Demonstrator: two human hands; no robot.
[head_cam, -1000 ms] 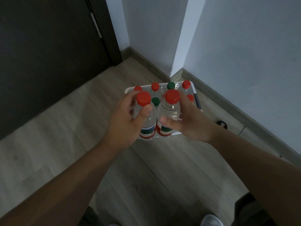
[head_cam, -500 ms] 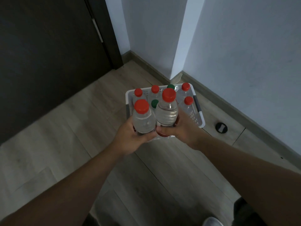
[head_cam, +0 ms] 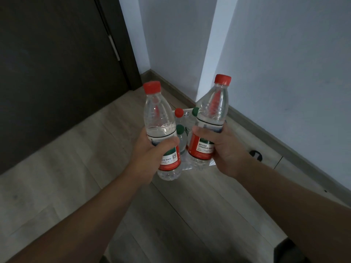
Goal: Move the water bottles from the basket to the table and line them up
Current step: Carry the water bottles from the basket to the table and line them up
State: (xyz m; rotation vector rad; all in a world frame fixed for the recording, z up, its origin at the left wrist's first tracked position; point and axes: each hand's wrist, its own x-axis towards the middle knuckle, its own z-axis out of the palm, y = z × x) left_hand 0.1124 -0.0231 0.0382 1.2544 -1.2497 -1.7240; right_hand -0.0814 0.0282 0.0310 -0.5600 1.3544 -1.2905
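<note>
My left hand [head_cam: 152,154] grips a clear water bottle [head_cam: 158,118] with a red cap and red label, held upright above the floor. My right hand [head_cam: 220,149] grips a second red-capped water bottle [head_cam: 212,109], tilted slightly right. Both bottles are raised in front of the white basket [head_cam: 187,112] on the floor, which is mostly hidden behind them. Between the two bottles I see a red cap [head_cam: 179,112] and two green caps [head_cam: 180,129] of bottles still standing in the basket. No table is in view.
The basket sits in a corner of grey walls [head_cam: 284,73] on a wooden floor [head_cam: 76,158]. A dark door [head_cam: 57,63] stands at the left. A small black round fitting [head_cam: 256,155] lies on the floor at the right near the skirting.
Both hands have lifted their bottles out of the basket and up toward the camera. The bottles now hide most of the basket.
</note>
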